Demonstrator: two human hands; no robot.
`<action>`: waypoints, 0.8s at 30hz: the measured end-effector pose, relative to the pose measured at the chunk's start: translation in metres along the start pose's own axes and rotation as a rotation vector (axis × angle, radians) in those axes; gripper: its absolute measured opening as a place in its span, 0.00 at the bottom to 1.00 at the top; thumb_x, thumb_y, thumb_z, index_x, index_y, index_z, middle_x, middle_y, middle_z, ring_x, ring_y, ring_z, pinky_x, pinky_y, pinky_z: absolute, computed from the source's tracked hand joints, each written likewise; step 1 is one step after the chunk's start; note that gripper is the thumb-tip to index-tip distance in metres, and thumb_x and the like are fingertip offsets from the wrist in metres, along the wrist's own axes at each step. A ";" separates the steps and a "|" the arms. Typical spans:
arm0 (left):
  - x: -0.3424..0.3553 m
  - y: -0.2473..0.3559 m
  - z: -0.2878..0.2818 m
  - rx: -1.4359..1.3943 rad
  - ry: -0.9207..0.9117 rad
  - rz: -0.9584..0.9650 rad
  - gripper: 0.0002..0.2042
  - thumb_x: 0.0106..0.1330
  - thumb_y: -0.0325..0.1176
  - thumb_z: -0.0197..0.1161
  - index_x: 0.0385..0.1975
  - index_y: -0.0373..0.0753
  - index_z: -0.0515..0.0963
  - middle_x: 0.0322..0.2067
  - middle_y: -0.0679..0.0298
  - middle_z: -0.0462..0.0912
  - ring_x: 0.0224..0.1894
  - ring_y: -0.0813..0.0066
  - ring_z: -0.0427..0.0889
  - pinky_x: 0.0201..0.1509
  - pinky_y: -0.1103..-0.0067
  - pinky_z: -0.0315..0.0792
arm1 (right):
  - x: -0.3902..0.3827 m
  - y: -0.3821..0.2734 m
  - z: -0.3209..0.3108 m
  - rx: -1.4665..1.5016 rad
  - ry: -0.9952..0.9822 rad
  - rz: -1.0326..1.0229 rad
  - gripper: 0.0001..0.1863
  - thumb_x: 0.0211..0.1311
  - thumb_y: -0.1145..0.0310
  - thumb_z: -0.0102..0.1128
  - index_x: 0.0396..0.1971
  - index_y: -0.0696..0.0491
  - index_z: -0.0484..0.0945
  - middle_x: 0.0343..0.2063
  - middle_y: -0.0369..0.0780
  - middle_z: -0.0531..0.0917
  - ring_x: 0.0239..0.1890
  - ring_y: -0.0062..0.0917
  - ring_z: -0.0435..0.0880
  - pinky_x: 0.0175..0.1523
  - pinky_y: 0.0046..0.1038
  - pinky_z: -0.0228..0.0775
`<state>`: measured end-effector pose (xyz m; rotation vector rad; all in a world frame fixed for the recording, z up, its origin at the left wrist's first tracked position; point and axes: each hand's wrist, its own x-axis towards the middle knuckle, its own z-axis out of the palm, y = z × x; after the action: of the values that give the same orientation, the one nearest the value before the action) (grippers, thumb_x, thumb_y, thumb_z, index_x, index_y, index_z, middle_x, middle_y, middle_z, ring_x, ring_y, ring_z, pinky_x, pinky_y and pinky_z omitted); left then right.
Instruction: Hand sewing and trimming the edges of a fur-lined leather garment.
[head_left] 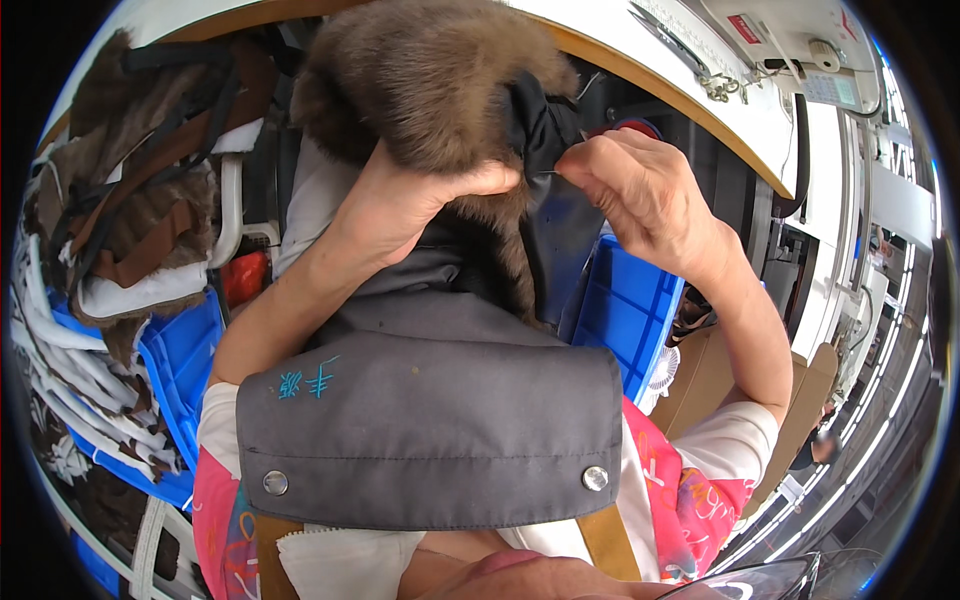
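Observation:
A brown fur piece (430, 75) with glossy black lining fabric (541, 125) lies over my lap and up against the table edge. My left hand (415, 200) is closed on its edge, the thumb pressed along the fur where it meets the lining. Just right of it, my right hand (645, 190) pinches a fine, shiny needle (549, 172), its tip close to the lining. Thread is too thin to make out. A strip of the fur hangs down below my left hand, over my dark grey apron (430, 420).
A white table (600, 25) with a wooden edge curves across the front, with a sewing machine (790, 45) at far right. Blue plastic crates (625, 310) stand at both sides. Fur pieces and straps (150, 220) are heaped at left, beside stacked white-edged strips (85, 370). A cardboard box (720, 385) is at right.

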<state>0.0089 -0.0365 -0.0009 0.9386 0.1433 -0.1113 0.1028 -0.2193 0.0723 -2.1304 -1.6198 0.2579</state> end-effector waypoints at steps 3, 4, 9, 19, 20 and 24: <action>0.000 -0.003 0.000 -0.009 0.015 0.000 0.16 0.52 0.18 0.61 0.43 0.31 0.71 0.34 0.59 0.78 0.39 0.72 0.79 0.46 0.77 0.73 | 0.002 -0.004 0.001 -0.093 0.004 -0.065 0.08 0.43 0.81 0.53 0.26 0.56 0.67 0.15 0.39 0.69 0.21 0.34 0.73 0.28 0.30 0.65; 0.001 -0.003 0.000 -0.009 0.014 0.001 0.16 0.52 0.18 0.61 0.43 0.31 0.71 0.34 0.59 0.78 0.39 0.72 0.79 0.46 0.77 0.73 | 0.002 -0.004 0.002 -0.094 0.004 -0.065 0.08 0.43 0.81 0.53 0.26 0.56 0.67 0.15 0.39 0.69 0.21 0.34 0.73 0.28 0.30 0.65; 0.001 0.003 0.000 0.046 0.002 -0.033 0.18 0.52 0.18 0.61 0.44 0.31 0.70 0.34 0.60 0.78 0.39 0.73 0.78 0.47 0.78 0.72 | 0.000 0.000 -0.001 -0.052 0.070 -0.023 0.07 0.46 0.79 0.55 0.27 0.57 0.68 0.15 0.39 0.71 0.20 0.33 0.74 0.27 0.29 0.65; 0.003 0.000 0.001 0.058 -0.015 0.016 0.19 0.52 0.19 0.61 0.45 0.31 0.70 0.35 0.59 0.78 0.39 0.72 0.79 0.46 0.78 0.73 | 0.007 -0.005 -0.018 -0.302 -0.087 -0.156 0.08 0.44 0.77 0.54 0.23 0.53 0.63 0.13 0.37 0.64 0.19 0.30 0.70 0.27 0.29 0.63; 0.003 0.001 0.001 0.050 -0.024 -0.001 0.18 0.52 0.19 0.61 0.45 0.31 0.70 0.35 0.59 0.78 0.39 0.72 0.78 0.46 0.77 0.73 | 0.007 -0.001 -0.017 -0.303 -0.087 -0.154 0.08 0.44 0.77 0.54 0.23 0.53 0.63 0.13 0.37 0.64 0.19 0.30 0.70 0.27 0.29 0.63; 0.003 0.000 0.000 0.051 -0.022 0.002 0.19 0.52 0.19 0.61 0.45 0.31 0.69 0.35 0.59 0.78 0.39 0.72 0.78 0.46 0.77 0.73 | 0.002 0.010 -0.004 -0.169 -0.068 -0.176 0.08 0.44 0.78 0.53 0.23 0.54 0.64 0.13 0.37 0.64 0.20 0.30 0.70 0.27 0.28 0.63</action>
<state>0.0114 -0.0365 -0.0020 0.9885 0.1198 -0.1243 0.1133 -0.2207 0.0716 -2.1030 -1.9167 0.1433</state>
